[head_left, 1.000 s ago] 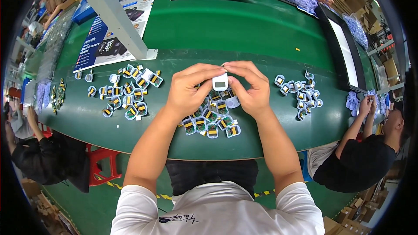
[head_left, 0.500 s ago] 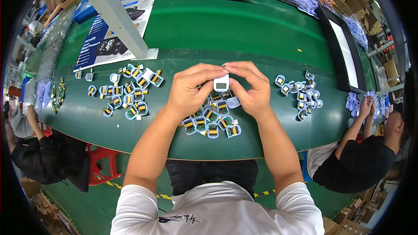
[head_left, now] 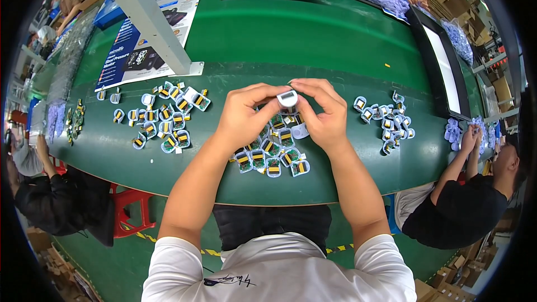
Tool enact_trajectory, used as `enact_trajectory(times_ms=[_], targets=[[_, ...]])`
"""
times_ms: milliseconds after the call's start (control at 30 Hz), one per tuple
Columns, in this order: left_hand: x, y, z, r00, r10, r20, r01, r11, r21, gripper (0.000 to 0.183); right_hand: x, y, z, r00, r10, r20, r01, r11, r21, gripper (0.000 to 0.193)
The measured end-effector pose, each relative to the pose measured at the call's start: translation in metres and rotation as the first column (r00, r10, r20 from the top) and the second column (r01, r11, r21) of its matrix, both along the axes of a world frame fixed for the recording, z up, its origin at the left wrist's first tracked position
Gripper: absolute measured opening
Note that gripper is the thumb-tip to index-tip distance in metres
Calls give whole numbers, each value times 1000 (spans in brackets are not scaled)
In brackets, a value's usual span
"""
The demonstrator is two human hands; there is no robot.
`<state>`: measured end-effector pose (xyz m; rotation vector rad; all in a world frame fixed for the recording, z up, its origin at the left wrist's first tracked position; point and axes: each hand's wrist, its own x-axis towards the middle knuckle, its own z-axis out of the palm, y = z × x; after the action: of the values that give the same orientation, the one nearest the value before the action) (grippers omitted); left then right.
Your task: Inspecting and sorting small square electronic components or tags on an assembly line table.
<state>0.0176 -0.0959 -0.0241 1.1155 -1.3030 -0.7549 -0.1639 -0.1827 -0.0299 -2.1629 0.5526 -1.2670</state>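
Between both hands, over the middle of the table, is a small white plastic device (head_left: 288, 99) with a dark display window, tilted so that its rounded end faces me. My left hand (head_left: 244, 113) grips its left side between thumb and fingers. My right hand (head_left: 323, 113) pinches the right side, and the index fingers nearly meet at the far end. Just below lies a pile of open pale-blue housings (head_left: 272, 154) with green circuit boards and black-and-yellow parts inside. One pale, closed-looking shell (head_left: 300, 131) rests by my right thumb.
More housings lie in a left group (head_left: 165, 116) and a right group (head_left: 387, 117). A metal post (head_left: 148, 19) stands on the table at far left, over a printed sheet (head_left: 124, 59). A black-framed panel (head_left: 442, 61) lies at right. A co-worker (head_left: 467, 201) sits at right, another (head_left: 61, 201) at left.
The white device has been tipped in my hands: its display faced up toward me before, and now its rounded end shows more. Both hands stay in nearly the same place.
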Motion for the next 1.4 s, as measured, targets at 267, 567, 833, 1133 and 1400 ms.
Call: enact_trajectory(times_ms=[267, 567, 833, 1133, 1400], targets=[[7, -3, -8, 938, -17, -346, 120, 954, 277, 25, 4, 6, 11, 990, -122, -65, 96, 945, -314, 32], [8, -3, -7, 940, -24, -340, 142, 934, 328, 23, 6, 8, 12, 985, -124, -121, 63, 906, -419, 34], [8, -5, -5, 937, -25, -349, 153, 926, 344, 20, 12, 14, 11, 959, -190, -211, 91, 910, -406, 31], [12, -2, -3, 895, -23, -446, 152, 955, 256, 21, 8, 11, 12, 953, -248, -172, 120, 835, -537, 27], [11, 3, -3, 891, -39, -453, 110, 985, 132, 29, 9, 15, 15, 955, -271, -119, 157, 804, -574, 33]])
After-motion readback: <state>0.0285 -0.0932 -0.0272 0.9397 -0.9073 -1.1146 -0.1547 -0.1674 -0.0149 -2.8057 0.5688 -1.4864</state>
